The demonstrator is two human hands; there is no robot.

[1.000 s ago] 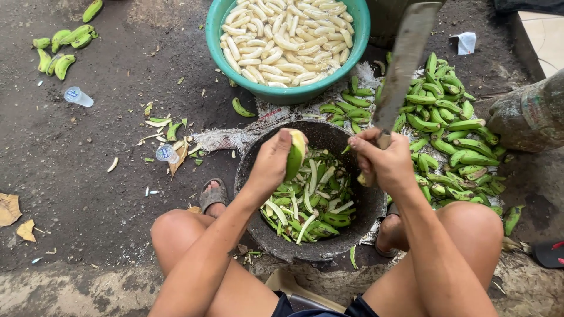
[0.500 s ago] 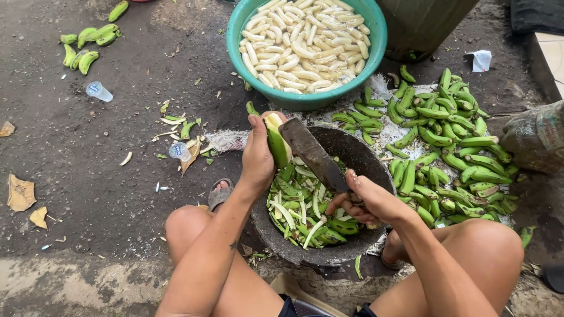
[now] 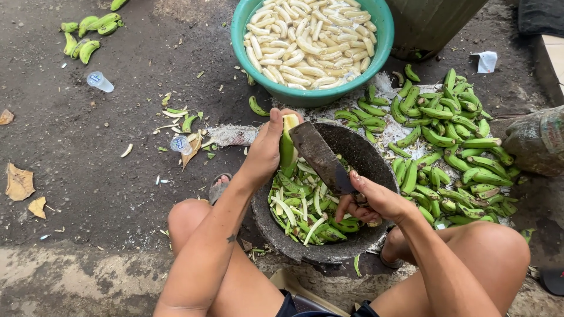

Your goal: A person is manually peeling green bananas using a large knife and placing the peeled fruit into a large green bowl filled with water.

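Peeling a green banana over the dark round basin, I hold the fruit upright in my left hand, whose grip is closed around its lower half with the thumb up along the side. The top of the banana already shows pale flesh where the skin is off. My right hand has its grip closed on the handle of a broad dark cleaver, and the blade lies slanted, its front part touching the banana on the right side.

To do this step well, I think the blade must go shallow, just under the green skin, so the pale flesh is not cut away. The edge should move away from my left fingers, and the thumb should stay behind the cutting line, because it sits very near the blade. It is better to turn the fruit a little in the left hand after each strip than to twist the heavy cleaver.

The strips should fall into the basin, which is already full of green peels, and I keep the banana above its middle. The teal bowl with peeled bananas stands just beyond the basin, near enough for the left hand. The pile of unpeeled green bananas lies on the ground at my right, beside the basin, so the next fruit is close.
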